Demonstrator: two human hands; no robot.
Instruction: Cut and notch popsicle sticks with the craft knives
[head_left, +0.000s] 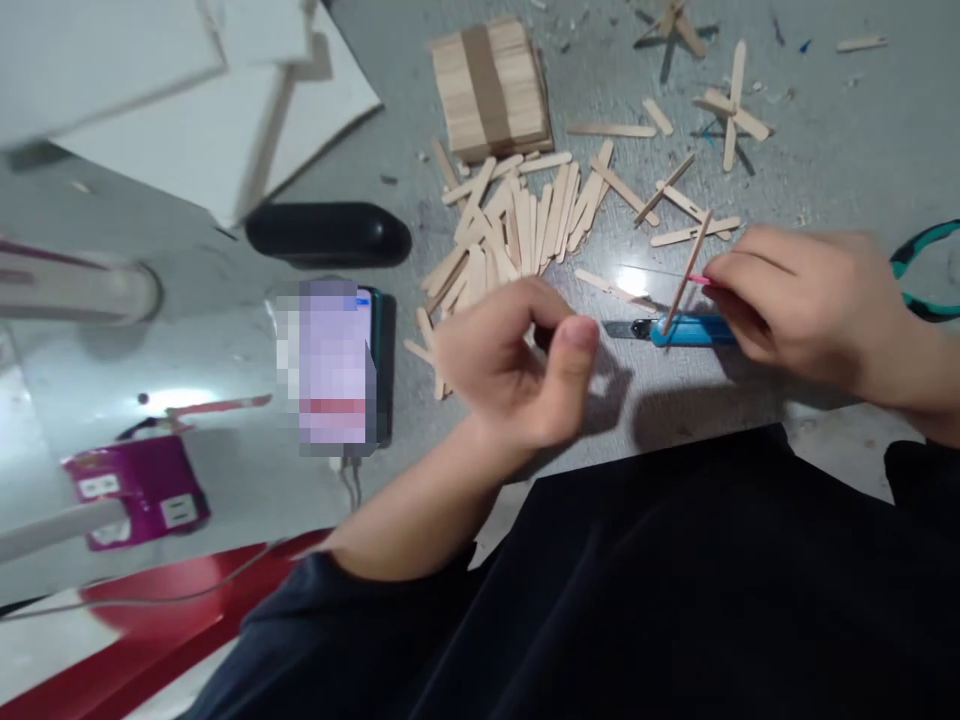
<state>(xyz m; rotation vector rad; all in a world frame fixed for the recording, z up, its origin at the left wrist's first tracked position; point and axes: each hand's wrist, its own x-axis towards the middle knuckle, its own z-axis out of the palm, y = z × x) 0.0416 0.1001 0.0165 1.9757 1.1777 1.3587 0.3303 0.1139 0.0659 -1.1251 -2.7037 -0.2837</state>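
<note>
My right hand [795, 300] pinches a thin tool with a pink handle [699, 280]. Its fine needle-like shaft points left, with a wooden craft stick [681, 290] across it near the handle. Beneath that hand lies a blue utility knife [690, 330] with its blade out to the left. My left hand [517, 360] is curled, thumb against the bent index finger; whatever may be between them is hidden. It hovers by a loose pile of craft sticks [517, 220]. Close to both hands, another craft stick [611, 288] rests on the table.
A banded bundle of sticks [491, 90] stands behind the pile. Crossed-stick pieces [733, 110] lie at the back right. Teal-handled pliers [926, 240] are at the right edge. To the left are a phone [337, 360], a black case [326, 235], white boards [172, 150] and a purple power block [142, 490].
</note>
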